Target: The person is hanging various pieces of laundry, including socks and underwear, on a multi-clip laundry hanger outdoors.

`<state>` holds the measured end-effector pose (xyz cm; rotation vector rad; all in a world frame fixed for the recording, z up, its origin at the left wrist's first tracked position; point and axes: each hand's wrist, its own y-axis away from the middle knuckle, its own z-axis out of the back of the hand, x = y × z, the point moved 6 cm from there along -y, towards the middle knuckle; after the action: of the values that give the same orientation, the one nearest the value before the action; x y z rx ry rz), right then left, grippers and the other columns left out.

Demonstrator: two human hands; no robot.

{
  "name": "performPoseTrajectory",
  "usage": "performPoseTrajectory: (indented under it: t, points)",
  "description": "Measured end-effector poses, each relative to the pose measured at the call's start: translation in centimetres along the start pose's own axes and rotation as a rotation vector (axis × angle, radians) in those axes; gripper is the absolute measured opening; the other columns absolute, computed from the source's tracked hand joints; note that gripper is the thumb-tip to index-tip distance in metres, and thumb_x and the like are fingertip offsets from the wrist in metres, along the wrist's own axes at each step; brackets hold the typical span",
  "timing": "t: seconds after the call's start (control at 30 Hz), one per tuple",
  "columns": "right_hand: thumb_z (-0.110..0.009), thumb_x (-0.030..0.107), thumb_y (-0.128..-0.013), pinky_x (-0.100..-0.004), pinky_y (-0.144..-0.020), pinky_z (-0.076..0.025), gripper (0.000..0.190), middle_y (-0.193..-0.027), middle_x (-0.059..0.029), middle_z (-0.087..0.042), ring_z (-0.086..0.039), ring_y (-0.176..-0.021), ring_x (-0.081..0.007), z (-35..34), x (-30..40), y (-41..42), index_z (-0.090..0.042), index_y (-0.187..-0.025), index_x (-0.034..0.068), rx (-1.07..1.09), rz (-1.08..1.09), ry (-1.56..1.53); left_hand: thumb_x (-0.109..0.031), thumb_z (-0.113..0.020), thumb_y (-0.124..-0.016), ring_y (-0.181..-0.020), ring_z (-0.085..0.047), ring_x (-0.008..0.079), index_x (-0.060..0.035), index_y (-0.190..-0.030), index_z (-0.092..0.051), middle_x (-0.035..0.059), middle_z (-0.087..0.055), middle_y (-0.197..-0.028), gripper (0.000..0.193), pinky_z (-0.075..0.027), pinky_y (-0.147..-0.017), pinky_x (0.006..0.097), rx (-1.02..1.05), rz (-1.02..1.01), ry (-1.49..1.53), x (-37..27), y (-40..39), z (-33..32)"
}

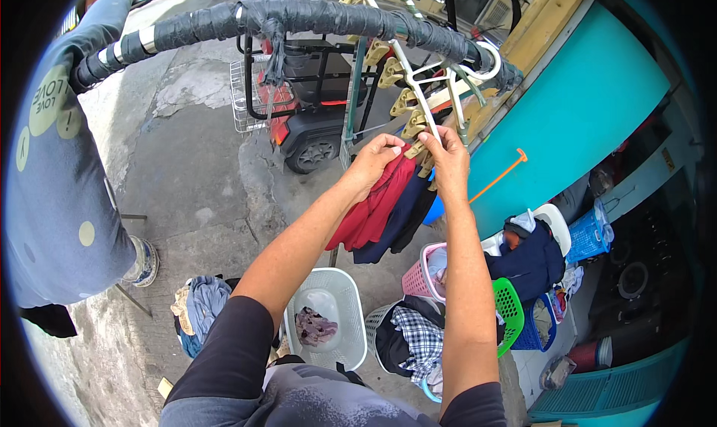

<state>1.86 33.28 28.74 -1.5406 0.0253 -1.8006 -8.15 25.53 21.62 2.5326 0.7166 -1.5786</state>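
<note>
A red garment (369,208) hangs from a white drying hanger (415,91) fitted with several tan plastic clips. My left hand (378,161) pinches the garment's top edge between thumb and fingers. Beside it, my right hand (448,155) holds a tan clip (415,148) at that same edge, close to the hanger's white bar. A navy garment (386,231) and a black garment (414,219) hang just behind the red one. Above both hands runs a pole (336,17) wrapped in black tape, with the hanger against its right part.
Below me stand a white basket (358,320) with a small patterned cloth, a pink basket (411,273), a green basket (512,315) and other laundry baskets. A clothes pile (204,306) lies at left. A blue-grey cloth (61,191) hangs far left; a red vehicle (283,105) stands beyond the pole.
</note>
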Motion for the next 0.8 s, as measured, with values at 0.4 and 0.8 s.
performPoseTrajectory:
  t: [0.4,0.8]
  points:
    - [-0.046,0.006,-0.084,-0.0263,-0.073,-0.044,0.017,-0.087,-0.0098,-0.06,-0.056,-0.081,-0.0153,-8.8,-4.0,20.3,-0.054,-0.097,-0.002,0.552,-0.212,-0.075,-0.023,-0.053,-0.08,-0.089,-0.057,0.0201,-0.0018,-0.106,-0.051,0.0094,-0.059,-0.098,0.033,-0.043,-0.078,0.0304,-0.683,0.399,-0.975,5.2,26.7,30.3]
    - [-0.045,0.01,-0.085,-0.0222,-0.065,-0.041,0.016,-0.084,-0.0054,-0.06,-0.055,-0.073,-0.0107,-18.7,-11.5,43.0,-0.054,-0.096,0.002,1.154,-0.99,-0.304,-0.017,-0.052,-0.076,-0.093,-0.051,0.0292,-0.0086,-0.095,-0.048,0.0124,-0.049,-0.096,0.021,-0.046,-0.07,0.04,-0.919,1.092,-1.431,20.0,50.5,31.9]
